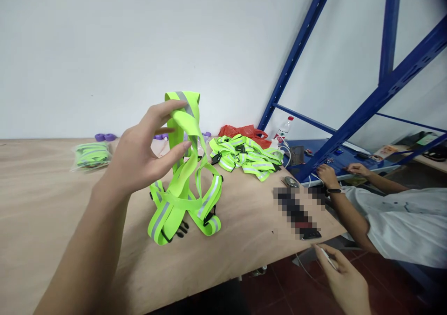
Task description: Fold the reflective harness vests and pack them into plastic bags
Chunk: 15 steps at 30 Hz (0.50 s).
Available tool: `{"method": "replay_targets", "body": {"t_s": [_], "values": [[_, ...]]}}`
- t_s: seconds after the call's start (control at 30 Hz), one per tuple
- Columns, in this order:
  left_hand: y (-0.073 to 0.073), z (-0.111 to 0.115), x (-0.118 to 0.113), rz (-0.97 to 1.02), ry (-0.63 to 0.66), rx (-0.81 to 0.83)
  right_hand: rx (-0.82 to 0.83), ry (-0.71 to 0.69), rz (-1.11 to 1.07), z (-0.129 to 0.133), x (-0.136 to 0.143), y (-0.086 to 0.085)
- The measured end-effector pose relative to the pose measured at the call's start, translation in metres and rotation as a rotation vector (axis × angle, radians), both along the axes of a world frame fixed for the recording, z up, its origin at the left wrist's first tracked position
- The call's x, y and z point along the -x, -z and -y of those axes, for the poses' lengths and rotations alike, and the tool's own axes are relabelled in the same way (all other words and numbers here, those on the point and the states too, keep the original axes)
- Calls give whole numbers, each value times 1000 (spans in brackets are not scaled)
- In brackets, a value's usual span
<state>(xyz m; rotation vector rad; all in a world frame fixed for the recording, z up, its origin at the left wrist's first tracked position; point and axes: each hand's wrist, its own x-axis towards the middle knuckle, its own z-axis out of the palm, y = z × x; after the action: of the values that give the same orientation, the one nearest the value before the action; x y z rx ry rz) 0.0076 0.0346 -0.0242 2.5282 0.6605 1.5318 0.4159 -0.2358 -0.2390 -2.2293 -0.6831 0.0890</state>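
Note:
My left hand (146, 147) holds up a neon-yellow reflective harness vest (179, 195) by its upper straps, with thumb and fingers around the webbing. Grey reflective stripes run along its bands. The lower part rests on the table, and black buckles (182, 229) show at its base. Past the table's front edge, my right hand (344, 278) is closed around a small, slim, whitish thing (328, 258) whose kind I cannot make out. It is well apart from the vest.
On the wooden table (244, 222) lie a pile of similar vests (246, 154), a red plastic bag (244, 132), a bagged vest (92, 154) and a tape measure (290, 182). A bottle (283, 130) stands behind. Blue rack posts (296, 50) and a co-worker's arms (349, 212) are at right.

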Motion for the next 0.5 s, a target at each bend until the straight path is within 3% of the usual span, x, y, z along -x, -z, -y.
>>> {"method": "replay_targets", "body": {"t_s": [0.2, 0.3, 0.4, 0.5], "values": [[-1, -2, 1, 30, 22, 27, 27, 4, 15, 14, -24, -16], [-1, 0, 1, 31, -10, 68, 43, 51, 146, 12, -46, -29], [-2, 4, 1, 30, -70, 77, 142, 123, 311, 5, -66, -41], [-3, 7, 2, 26, -146, 51, 187, 262, 312, -4, -77, -51]]}}
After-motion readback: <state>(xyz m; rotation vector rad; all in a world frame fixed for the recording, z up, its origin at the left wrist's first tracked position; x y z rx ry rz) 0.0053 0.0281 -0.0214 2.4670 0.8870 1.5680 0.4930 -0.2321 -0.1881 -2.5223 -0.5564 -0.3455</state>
